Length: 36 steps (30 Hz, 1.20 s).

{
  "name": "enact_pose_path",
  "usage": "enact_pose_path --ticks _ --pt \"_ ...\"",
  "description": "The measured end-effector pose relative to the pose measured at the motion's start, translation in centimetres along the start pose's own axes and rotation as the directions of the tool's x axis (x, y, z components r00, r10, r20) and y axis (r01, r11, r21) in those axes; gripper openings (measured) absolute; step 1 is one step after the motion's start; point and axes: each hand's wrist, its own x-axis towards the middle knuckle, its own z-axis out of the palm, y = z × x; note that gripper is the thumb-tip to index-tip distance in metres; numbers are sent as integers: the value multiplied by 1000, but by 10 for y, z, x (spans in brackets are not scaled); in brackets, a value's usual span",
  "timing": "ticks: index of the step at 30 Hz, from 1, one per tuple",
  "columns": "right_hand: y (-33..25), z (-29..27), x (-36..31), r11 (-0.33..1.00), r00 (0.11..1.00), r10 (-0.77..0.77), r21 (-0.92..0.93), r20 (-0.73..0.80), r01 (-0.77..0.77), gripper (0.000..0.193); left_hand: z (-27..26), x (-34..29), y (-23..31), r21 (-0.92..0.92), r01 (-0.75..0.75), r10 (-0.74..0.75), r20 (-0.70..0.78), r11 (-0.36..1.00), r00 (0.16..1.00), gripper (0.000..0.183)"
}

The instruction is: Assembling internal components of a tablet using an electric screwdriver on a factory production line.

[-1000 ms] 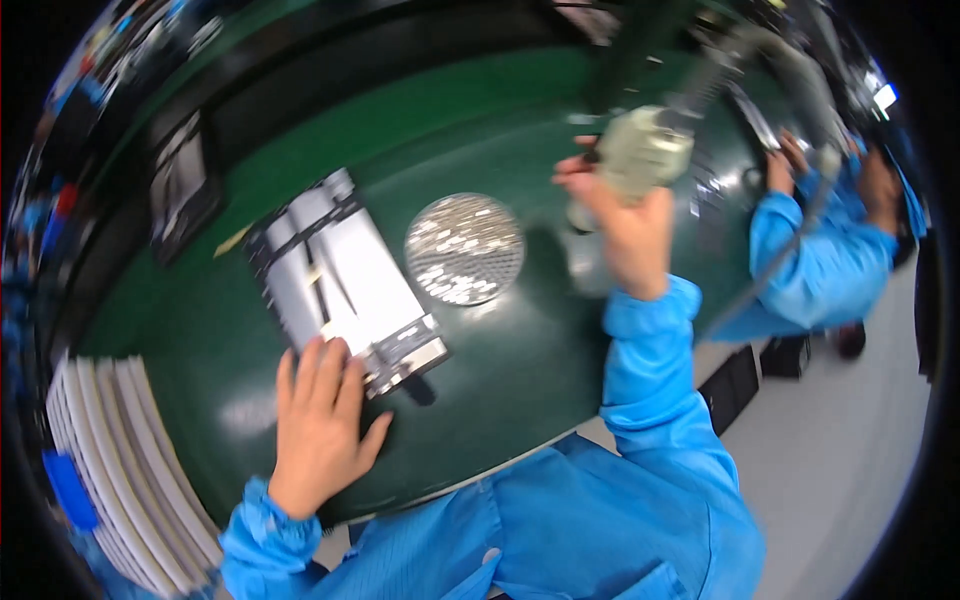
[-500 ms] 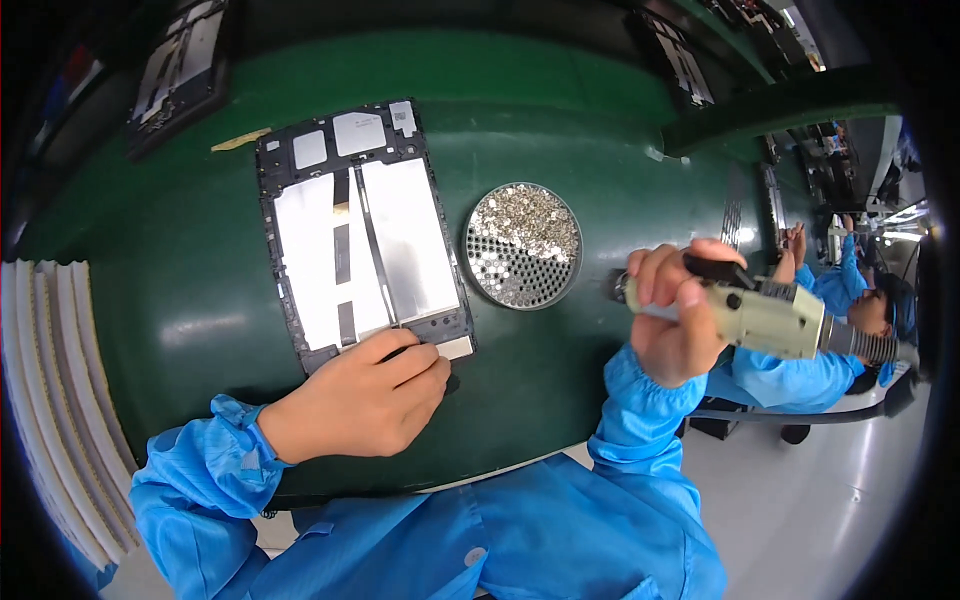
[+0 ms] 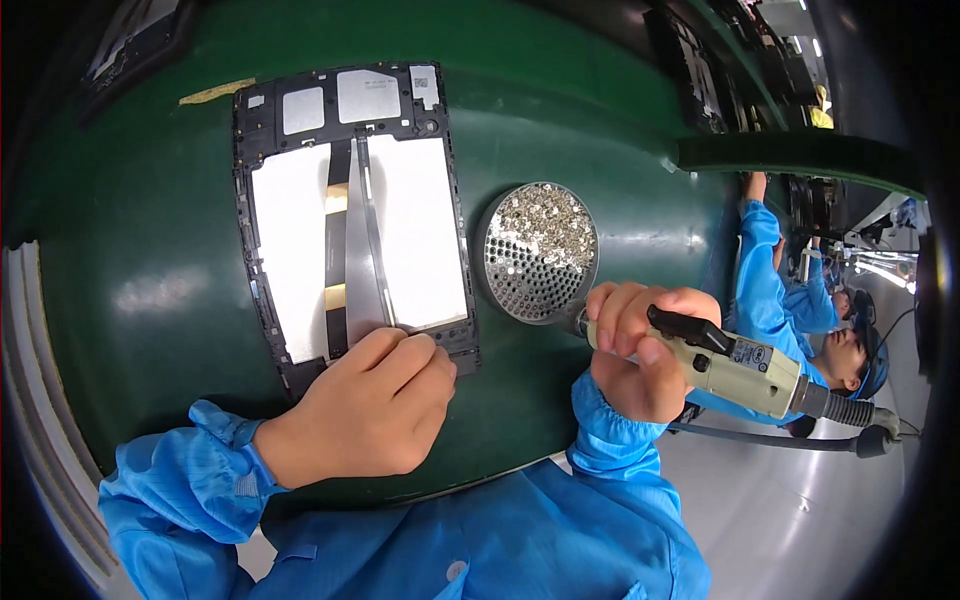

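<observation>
On the green bench lies an opened tablet chassis (image 3: pixel 420 230), dark-framed, with silvery-white panels and a black flex cable down its middle. My left hand (image 3: pixel 365 410) is at its near edge, fingers curled and pinched together; whatever is between the fingertips is hidden. My right hand (image 3: pixel 640 350) grips a pale green electric screwdriver (image 3: pixel 750 375) with a black lever, held roughly level above the bench. Its tip end points left, by the near rim of a round tray (image 3: pixel 489 255). Small screws (image 3: pixel 550 222) lie heaped at the tray's far side, above a grid of holes.
A strip of yellowish tape (image 3: pixel 217 92) is on the bench beyond the chassis. White stacked sheets (image 3: pixel 35 330) stand at the left edge. A green bar (image 3: pixel 800 160) crosses at the right, with a co-worker in blue (image 3: pixel 755 260) beyond. The screwdriver's cord trails right.
My right hand has brought the screwdriver left, nearer the screw tray. My left hand stays at the chassis's near edge, its fingers more closely bunched. The view has shifted somewhat.
</observation>
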Motion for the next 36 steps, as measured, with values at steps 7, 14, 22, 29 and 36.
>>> enact_pose_path --ticks 7,14,22,29,36 --pt "2 1 2 1000 1000 6 -25 20 -6 33 6 -1 4 62 -5 9 -61 998 998 10" --pt "1 1 0 998 1000 0 -59 17 2 33 8 0 2 59 -32 36 -73 998 997 11" --pt "-11 4 -1 995 996 -73 -74 -52 69 37 10 -5 1 62 -38 44 -103 997 994 13" --pt "-27 20 -8 993 991 -108 -39 79 111 36 8 -2 3 75 -32 37 -66 997 997 11" --pt "-23 38 -14 998 967 -64 -11 247 69 36 9 -5 7 64 -6 10 -60 998 998 12"
